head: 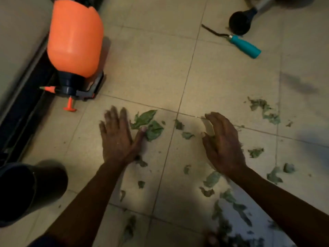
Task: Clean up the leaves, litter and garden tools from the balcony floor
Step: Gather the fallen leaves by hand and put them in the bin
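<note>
The tiled floor (pixel 222 82) fills the view. An orange sprayer (pixel 74 38) lies on its side at the left, and a black pot (pixel 26 191) stands nearer, at the lower left. The left hand (pixel 117 138) lies flat, grip wide with fingers spread, its thumb tip touching the largest leaves (pixel 147 125). The right hand (pixel 222 141) is loosely cupped and holds nothing, with small leaf scraps between the two hands and more beside its forearm. A teal-handled tool (pixel 245 46) lies well apart, at the upper right.
</note>
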The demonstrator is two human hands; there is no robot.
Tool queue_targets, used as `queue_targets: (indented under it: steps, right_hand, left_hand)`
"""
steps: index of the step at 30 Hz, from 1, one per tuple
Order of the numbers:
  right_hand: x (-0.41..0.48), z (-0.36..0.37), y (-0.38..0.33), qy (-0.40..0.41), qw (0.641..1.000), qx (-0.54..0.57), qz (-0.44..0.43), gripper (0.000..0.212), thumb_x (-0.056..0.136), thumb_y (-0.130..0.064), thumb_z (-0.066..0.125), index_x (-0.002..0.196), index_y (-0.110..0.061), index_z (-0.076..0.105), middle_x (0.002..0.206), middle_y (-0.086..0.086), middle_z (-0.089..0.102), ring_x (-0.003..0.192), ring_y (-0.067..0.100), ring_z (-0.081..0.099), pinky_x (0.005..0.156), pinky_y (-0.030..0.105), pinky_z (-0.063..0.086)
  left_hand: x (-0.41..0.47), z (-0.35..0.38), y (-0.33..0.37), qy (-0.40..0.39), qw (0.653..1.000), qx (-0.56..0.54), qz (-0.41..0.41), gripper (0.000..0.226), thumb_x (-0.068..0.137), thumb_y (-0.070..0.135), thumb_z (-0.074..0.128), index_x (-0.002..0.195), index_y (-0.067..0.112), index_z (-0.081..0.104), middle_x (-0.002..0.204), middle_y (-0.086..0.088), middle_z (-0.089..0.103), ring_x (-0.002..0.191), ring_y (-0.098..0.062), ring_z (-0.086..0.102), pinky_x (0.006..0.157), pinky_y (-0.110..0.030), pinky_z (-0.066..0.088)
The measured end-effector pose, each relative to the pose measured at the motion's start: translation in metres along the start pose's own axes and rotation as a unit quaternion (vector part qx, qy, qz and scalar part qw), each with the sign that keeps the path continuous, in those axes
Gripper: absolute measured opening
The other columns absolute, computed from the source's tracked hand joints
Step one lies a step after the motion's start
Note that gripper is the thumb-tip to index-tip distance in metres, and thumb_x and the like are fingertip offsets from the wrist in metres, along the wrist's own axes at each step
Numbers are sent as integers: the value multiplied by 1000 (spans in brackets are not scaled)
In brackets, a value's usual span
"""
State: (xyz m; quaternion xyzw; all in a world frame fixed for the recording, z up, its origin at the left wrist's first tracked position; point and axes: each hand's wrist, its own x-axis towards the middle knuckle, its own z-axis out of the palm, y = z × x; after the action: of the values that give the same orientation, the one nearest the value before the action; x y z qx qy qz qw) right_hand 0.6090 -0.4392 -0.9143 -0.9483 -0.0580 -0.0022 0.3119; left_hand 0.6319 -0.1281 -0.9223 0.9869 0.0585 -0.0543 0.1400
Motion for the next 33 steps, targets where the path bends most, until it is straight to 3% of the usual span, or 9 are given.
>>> queue_targets:
  steps: [6,10,15,18,23,26,29,31,33]
  right_hand:
    - [-1,-38,27,-11,998,-48,-42,57,103,-39,46,154,-15,39,159,12,36,144,29,37,117,46,36]
    - [-27,-66,52,36,995,-90,-19,54,104,-38,44,151,-13,43,154,15,41,141,32,39,115,47,37]
    - [-75,-86,97,100,985,-81,114,57,101,-39,45,151,-12,41,154,15,40,141,31,39,117,48,34]
    - [-86,-102,126,142,967,-73,199,61,98,-41,46,151,-11,39,153,17,40,140,32,38,116,53,36]
    - [-82,-148,181,140,955,-128,228,72,95,-45,55,154,-11,34,158,18,35,145,36,34,119,48,34]
    - [-71,-174,221,146,936,-159,277,82,94,-57,51,156,-6,32,160,21,33,147,37,32,121,50,32]
    - [-55,-192,247,99,928,-112,341,96,94,-70,37,162,-6,16,169,18,15,155,34,16,126,52,19]
    - [-36,-184,243,59,944,-122,302,94,97,-69,32,163,-7,8,171,14,6,158,30,6,127,55,11]
    - [-22,-159,217,12,968,-160,191,89,100,-66,34,164,-10,5,172,12,1,159,25,-2,127,55,8]
  left_hand:
    - [-12,39,141,-29,994,-33,97,93,96,76,10,163,14,25,172,-16,10,160,-35,4,129,-54,5]
    - [-40,56,196,-94,950,-84,285,87,97,74,16,164,19,26,173,-10,10,160,-30,4,128,-56,7]
    - [-12,55,189,-8,965,-76,250,86,98,72,21,162,17,28,173,-13,11,160,-32,6,128,-54,9]
    - [7,69,200,-33,965,4,259,98,94,80,17,164,12,20,172,-20,7,159,-39,5,127,-59,7]
    - [1,86,249,-94,845,87,519,101,93,85,23,166,16,11,174,-10,2,161,-30,-2,126,-59,9]
    - [3,88,251,-73,864,33,497,98,94,83,23,166,18,12,174,-9,3,161,-28,-4,127,-58,6]
    - [4,88,247,-44,884,-16,466,96,94,80,29,165,16,20,174,-11,7,161,-29,-1,126,-62,8]
    - [5,86,249,-41,892,-23,450,95,94,78,32,165,16,22,174,-11,7,161,-30,0,126,-63,7]
    - [6,85,250,-36,908,-36,415,93,94,76,31,164,16,22,174,-12,7,161,-31,-1,126,-62,5]
